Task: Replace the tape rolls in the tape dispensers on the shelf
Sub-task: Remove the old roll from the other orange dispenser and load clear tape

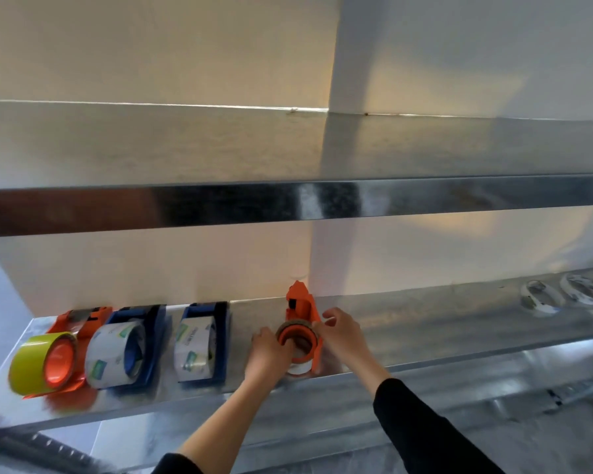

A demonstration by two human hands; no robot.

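Head view. Lower shelf [425,340], near its front edge: centre dispenser [301,304], orange, with a tape roll [297,328] seated in it. Left hand [269,350] has its fingers curled into the roll's hub; right hand [339,333] has fingers and thumb curled round the dispenser's right side plate. To the left, well apart, stand two blue dispensers [202,343] and a yellow-roll dispenser [45,362]. Far right lie two white rolls [540,299]. The upper shelf [288,200] overhangs all.
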